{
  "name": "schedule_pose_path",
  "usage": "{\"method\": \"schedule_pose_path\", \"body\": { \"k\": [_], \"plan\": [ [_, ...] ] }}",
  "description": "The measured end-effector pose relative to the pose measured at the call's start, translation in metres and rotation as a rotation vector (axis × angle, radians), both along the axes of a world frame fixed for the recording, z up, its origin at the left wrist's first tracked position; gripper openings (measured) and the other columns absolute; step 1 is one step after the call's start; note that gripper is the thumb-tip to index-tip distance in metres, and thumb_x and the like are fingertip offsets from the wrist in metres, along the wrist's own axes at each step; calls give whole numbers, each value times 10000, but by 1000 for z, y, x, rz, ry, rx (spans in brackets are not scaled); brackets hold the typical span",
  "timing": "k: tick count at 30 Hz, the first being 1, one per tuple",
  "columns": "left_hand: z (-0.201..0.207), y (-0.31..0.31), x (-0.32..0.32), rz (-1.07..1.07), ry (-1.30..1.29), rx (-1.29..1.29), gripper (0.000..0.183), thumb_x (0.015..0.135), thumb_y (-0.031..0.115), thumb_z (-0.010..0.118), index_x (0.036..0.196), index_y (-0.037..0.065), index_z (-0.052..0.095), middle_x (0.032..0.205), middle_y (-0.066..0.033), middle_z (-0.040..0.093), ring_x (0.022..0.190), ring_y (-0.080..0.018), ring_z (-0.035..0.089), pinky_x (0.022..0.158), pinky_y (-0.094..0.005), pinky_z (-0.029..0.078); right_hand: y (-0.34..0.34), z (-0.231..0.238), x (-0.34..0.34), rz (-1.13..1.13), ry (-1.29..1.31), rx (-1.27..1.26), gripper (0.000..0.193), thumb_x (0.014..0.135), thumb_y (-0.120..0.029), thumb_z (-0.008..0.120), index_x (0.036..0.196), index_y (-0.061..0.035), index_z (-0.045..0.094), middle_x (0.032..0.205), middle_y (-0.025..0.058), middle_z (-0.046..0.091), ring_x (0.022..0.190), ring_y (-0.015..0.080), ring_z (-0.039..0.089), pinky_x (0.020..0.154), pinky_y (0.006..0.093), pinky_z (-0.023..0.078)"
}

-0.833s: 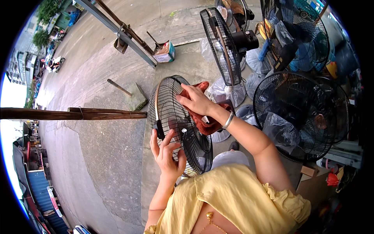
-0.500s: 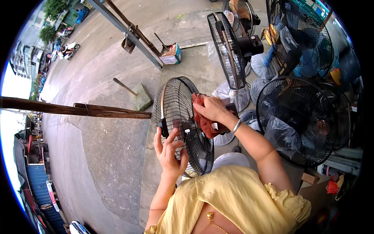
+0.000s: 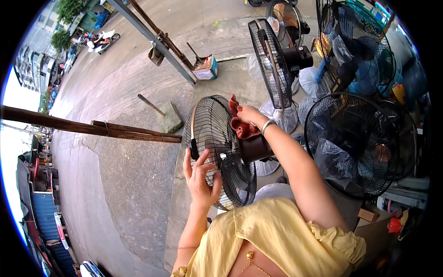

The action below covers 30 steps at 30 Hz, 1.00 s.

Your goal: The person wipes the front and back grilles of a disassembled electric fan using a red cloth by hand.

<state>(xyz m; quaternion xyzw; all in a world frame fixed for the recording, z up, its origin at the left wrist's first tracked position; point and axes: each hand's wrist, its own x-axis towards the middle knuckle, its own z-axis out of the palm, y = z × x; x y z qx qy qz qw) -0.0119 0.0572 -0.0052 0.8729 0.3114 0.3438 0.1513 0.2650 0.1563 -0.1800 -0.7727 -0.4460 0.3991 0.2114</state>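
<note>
A black fan (image 3: pixel 217 131) with a round wire cage stands in front of me, its face turned left. The fingers of my left hand (image 3: pixel 200 184) are spread against the front of the cage, near its dark centre cap (image 3: pixel 194 147). My right hand (image 3: pixel 250 116) is closed on a crumpled red cloth (image 3: pixel 244 129) at the back of the cage, above the dark motor housing (image 3: pixel 255 148). The cloth's lower part lies close to the housing; whether it touches cannot be told. Part of the fan's stand is hidden below.
Another black fan (image 3: pixel 272 64) stands just beyond. Larger fan cages (image 3: pixel 309 152) with plastic bags crowd the right. A wooden pole (image 3: pixel 55 122) juts in from the left. A stone block with a handle (image 3: pixel 170 119) and a small box (image 3: pixel 206 69) sit on the concrete ahead.
My right hand has drawn back from the cage with the cloth, and the motor housing now shows. My left hand stays on the cage. A scooter in the street has moved right.
</note>
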Motion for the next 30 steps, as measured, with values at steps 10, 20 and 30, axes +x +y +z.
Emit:
{"method": "schedule_pose_path", "body": {
  "k": [10, 20, 30],
  "plan": [
    [-2, 0, 1, -15, -5, 16, 268, 671, 37, 636, 933, 69, 595, 1284, -115, 627, 1399, -470, 318, 1114, -576, 241, 28, 105, -30, -94, 56, 718, 404, 899, -362, 564, 1066, -3, 641, 1120, 230, 640, 1025, 394, 627, 881, 441, 497],
    [-4, 4, -5, -17, -45, -3, 254, 673, 24, 631, 922, 64, 598, 1269, -127, 639, 1386, -475, 341, 1119, -554, 258, 2, -14, 8, 42, 8, -105, 305, 915, -314, 615, 952, -15, 664, 877, 200, 697, 737, 332, 709, 602, 416, 577],
    [-3, 4, -3, -5, -39, -10, 266, 662, 10, 630, 921, 60, 597, 1264, -131, 639, 1388, -472, 341, 1115, -553, 266, 25, 105, -30, -20, 43, 735, 362, 890, -301, 568, 1029, 31, 608, 1098, 253, 625, 1001, 408, 622, 868, 455, 496]
  ]
}}
